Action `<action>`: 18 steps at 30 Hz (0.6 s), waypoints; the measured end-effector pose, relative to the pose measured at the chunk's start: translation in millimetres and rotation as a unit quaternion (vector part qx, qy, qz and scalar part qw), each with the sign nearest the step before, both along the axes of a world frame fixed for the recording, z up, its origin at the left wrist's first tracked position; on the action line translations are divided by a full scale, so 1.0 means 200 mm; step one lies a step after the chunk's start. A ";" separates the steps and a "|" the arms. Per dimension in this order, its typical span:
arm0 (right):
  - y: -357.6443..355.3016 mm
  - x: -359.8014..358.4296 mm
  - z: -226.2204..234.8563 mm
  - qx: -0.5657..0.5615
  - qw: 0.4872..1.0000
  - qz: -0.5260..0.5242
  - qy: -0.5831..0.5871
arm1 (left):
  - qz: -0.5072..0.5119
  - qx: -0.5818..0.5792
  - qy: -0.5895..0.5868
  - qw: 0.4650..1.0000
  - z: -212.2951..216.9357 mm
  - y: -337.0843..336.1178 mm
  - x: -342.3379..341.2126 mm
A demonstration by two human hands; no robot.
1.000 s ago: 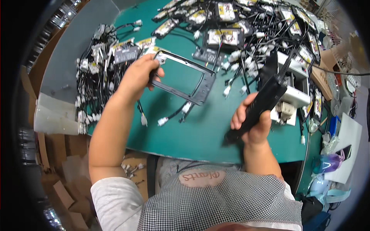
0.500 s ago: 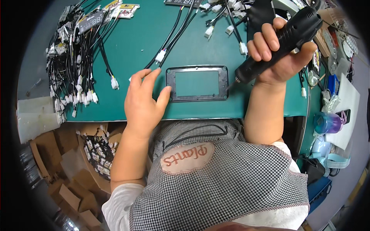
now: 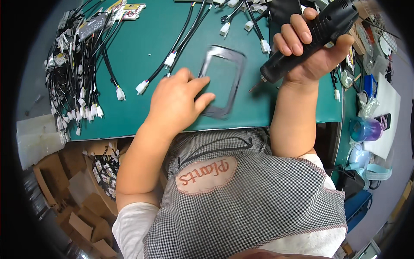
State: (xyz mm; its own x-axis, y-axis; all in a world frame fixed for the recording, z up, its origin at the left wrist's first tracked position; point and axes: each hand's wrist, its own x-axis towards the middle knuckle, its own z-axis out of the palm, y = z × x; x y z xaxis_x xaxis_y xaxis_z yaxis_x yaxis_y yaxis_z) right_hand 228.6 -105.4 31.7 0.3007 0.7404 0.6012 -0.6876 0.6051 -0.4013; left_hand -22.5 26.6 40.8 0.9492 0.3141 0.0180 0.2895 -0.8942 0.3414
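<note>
A grey rectangular frame [image 3: 224,80] lies on the green table mat [image 3: 142,39], motion-blurred and turned upright near the front edge. My left hand [image 3: 177,101] rests on its left side, with fingers gripping its edge. My right hand [image 3: 308,47] is wrapped around a black electric screwdriver [image 3: 312,36], tip pointing down-left just right of the frame, above the mat.
Bundles of black cables with white connectors [image 3: 73,86] cover the mat's left side and top. Cardboard boxes [image 3: 73,207] sit on the floor at left. A purple bottle [image 3: 366,129] and a white sheet [image 3: 388,116] stand at right.
My left hand pulled the frame from the far mat to the front edge, then turned it from lying wide to standing tall. The screwdriver came closer to the frame.
</note>
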 end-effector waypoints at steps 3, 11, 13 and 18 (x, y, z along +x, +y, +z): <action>0.00 -0.01 0.01 0.000 1.000 -0.002 0.004 | -0.024 -0.072 -0.004 0.997 0.00 0.01 -0.04; 0.01 -0.03 0.01 -0.009 1.000 -0.015 0.008 | -0.133 0.062 -0.170 0.974 -0.10 0.13 -0.06; 0.01 -0.04 0.01 -0.010 1.000 -0.023 0.013 | -0.140 0.065 -0.166 0.974 -0.13 0.10 -0.08; 0.02 -0.07 0.00 -0.035 0.996 -0.069 0.034 | -0.128 0.131 -0.129 0.975 -0.12 -0.08 -0.14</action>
